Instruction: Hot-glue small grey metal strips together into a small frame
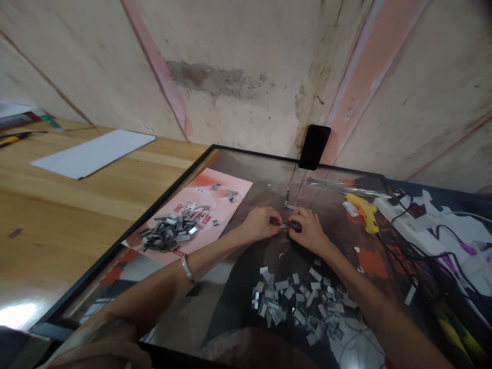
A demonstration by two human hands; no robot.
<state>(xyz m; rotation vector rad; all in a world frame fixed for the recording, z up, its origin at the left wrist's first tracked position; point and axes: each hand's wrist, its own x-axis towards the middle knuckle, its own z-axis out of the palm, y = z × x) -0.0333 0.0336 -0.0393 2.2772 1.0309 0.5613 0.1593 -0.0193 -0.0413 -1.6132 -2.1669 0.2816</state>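
Observation:
My left hand (260, 223) and my right hand (308, 230) meet over the middle of a glass-topped board (215, 154). Both are pinched on a small grey metal clip (284, 225) held between their fingertips. A silver bracelet (186, 268) circles my left forearm. Several loose metal clips (303, 305) lie scattered just in front of my hands. A second heap of clips (171, 231) rests on a pink paper sheet (226, 205) to the left.
A yellow glue gun (363, 210), a white power strip (411, 220) and tangled cables (423, 256) sit at the right. A black phone (314, 147) leans on the wall. White paper (92, 152) lies on the wooden table (57, 215) at left.

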